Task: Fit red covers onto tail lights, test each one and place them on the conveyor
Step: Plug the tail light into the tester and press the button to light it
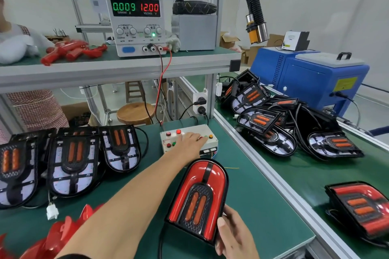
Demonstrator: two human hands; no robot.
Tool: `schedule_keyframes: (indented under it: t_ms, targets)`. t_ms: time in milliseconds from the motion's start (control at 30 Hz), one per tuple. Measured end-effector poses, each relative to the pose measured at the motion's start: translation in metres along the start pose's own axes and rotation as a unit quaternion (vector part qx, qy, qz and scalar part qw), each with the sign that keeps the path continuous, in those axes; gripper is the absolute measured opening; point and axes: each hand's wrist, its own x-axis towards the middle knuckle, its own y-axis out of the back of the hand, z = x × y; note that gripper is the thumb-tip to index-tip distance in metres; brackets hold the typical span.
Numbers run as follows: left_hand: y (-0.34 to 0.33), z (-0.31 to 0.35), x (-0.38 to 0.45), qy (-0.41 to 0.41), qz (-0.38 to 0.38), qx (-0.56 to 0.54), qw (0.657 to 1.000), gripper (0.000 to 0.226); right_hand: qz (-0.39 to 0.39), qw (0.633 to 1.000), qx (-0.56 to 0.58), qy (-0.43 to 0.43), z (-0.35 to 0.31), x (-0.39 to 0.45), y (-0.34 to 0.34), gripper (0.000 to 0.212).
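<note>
- Head view: covered tail light [197, 200] stands tilted on the bench [248, 202], near centre; its long axis runs near-to-far, rounded end away from the person.
- Right hand [233, 235] grips the light's near right corner, thumb on the red cover's lower edge, fingers curled behind the housing.
- Left hand [189, 142] reaches far across the bench onto the test box [187, 140]; fingers extended flat over its buttons, holding nothing. Which button is touched, cannot tell.
- Test box lies just beyond the light's rounded end; left hand sits on it, right hand is the one on the light.
- Light's lamps appear dark; power supply [134, 21] on the shelf reads almost no current. Judgement: test step in hand.
- Conveyor [305, 176] runs along the right, past an aluminium rail; from the right hand it lies right and slightly far, so that hand is the nearer for placing.
- On the conveyor: one finished covered light [362, 208] near right; a heap of uncovered lights [294, 124] with cables farther along.
- Left of bench: a row of uncovered lights [71, 160]; loose red covers [63, 235] at near left.
</note>
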Motion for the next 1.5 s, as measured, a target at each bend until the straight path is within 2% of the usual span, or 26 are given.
schedule_keyframes:
  t_ms: [100, 233, 367, 500, 1000, 1100, 1167, 1233, 1267, 1300, 1367, 1433, 1500]
  targets:
    - [-0.004, 0.001, 0.006, 0.007, -0.015, -0.007, 1.0, 0.073, 0.004, 1.0, 0.022, -0.008, -0.001, 0.0, -0.001, 0.026]
    - [-0.005, -0.001, 0.007, 0.007, 0.0, -0.025, 1.0, 0.078, -0.001, 1.0, -0.025, 0.0, 0.002, 0.003, 0.002, 0.027]
    - [-0.004, -0.002, 0.007, 0.006, 0.002, -0.024, 1.0, 0.078, 0.005, 1.0, -0.014, -0.002, 0.004, 0.004, 0.002, 0.041]
    - [0.001, 0.001, 0.012, 0.015, -0.001, -0.046, 0.999, 0.074, 0.007, 1.0, -0.015, -0.001, 0.008, 0.006, 0.003, 0.026]
    - [-0.001, -0.001, 0.016, 0.004, 0.005, -0.028, 1.0, 0.073, 0.008, 1.0, -0.003, -0.001, 0.007, 0.006, 0.003, 0.027]
    - [-0.003, -0.004, 0.012, -0.013, 0.046, -0.051, 0.998, 0.064, 0.005, 1.0, -0.015, 0.004, 0.006, 0.002, 0.002, 0.028]
    - [-0.004, -0.006, 0.006, -0.051, 0.12, -0.084, 0.988, 0.046, -0.005, 0.999, -0.03, 0.015, 0.003, -0.002, 0.0, 0.031]
    - [-0.003, -0.007, -0.003, -0.078, 0.185, -0.15, 0.968, 0.028, -0.021, 0.999, -0.033, 0.013, 0.002, -0.004, -0.003, 0.033]
    - [0.0, -0.007, -0.009, -0.07, 0.189, -0.198, 0.959, 0.022, -0.029, 0.999, -0.034, 0.005, 0.001, -0.004, -0.003, 0.033]
    - [0.003, -0.008, -0.014, -0.05, 0.167, -0.249, 0.953, 0.021, -0.038, 0.998, -0.041, -0.001, 0.001, -0.003, -0.003, 0.033]
    - [0.01, -0.013, -0.019, -0.016, 0.062, -0.314, 0.947, 0.027, -0.054, 0.996, -0.065, -0.009, 0.0, -0.001, -0.001, 0.032]
    - [0.017, -0.018, -0.024, -0.01, -0.036, -0.29, 0.956, 0.029, -0.07, 0.994, -0.082, -0.015, -0.002, 0.002, 0.003, 0.031]
    - [0.02, -0.02, -0.029, 0.01, -0.077, -0.273, 0.959, 0.03, -0.076, 0.993, -0.087, -0.027, -0.003, 0.008, 0.007, 0.03]
